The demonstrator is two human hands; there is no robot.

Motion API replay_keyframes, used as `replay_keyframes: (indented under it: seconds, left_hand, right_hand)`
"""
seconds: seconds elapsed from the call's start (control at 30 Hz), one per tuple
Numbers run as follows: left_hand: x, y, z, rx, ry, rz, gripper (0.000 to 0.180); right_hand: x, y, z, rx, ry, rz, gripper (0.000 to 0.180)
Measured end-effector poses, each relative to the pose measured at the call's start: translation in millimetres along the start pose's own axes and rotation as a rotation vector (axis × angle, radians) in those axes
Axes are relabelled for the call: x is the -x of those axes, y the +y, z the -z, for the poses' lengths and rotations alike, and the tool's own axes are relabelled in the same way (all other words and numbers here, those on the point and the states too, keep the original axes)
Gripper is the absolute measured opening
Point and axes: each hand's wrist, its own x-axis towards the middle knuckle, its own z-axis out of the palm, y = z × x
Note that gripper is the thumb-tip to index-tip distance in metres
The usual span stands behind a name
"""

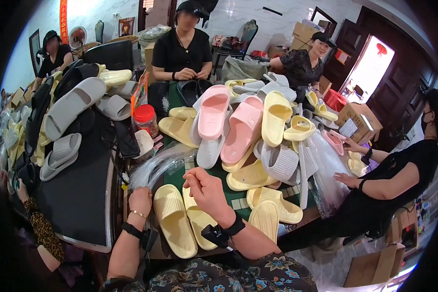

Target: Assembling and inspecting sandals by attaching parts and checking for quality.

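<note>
A pair of pale yellow slippers lies side by side at the table's near edge, the left slipper in full view and the right slipper partly covered by my right arm. My right hand is closed above the right slipper; anything in its fingers is hidden. Just left of the pair, my left hand is closed against the near end of some clear plastic bags. Whether it grips a bag cannot be made out. Ahead is a heap of slippers, with a pink slipper and a grey slipper among them.
Two more yellow slippers lie to my right. A red-lidded jar stands left of the heap. Slippers also cover part of a black table on the left. A co-worker stands at the right by clear plastic; others sit across.
</note>
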Motion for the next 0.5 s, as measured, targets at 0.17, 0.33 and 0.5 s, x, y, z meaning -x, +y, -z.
replay_keyframes:
  seconds: [0.17, 0.33, 0.5]
  left_hand:
    - [-0.9, 21.1, 18.1, 0.008, 0.033, -0.083, 0.006]
    - [3.4, 44.4, 39.7, 0.001, 0.112, -0.161, 0.006]
    - [2.6, 50.3, 65.2, 0.233, 0.234, -0.176, 0.002]
  right_hand:
    - [2.9, 14.9, -10.3, 0.189, -0.108, 0.103, 0.037]
    - [13.5, 27.2, -29.5, 0.261, -0.208, 0.116, 0.038]
    - [18.1, 47.0, -28.1, 0.404, -0.299, 0.030, 0.018]
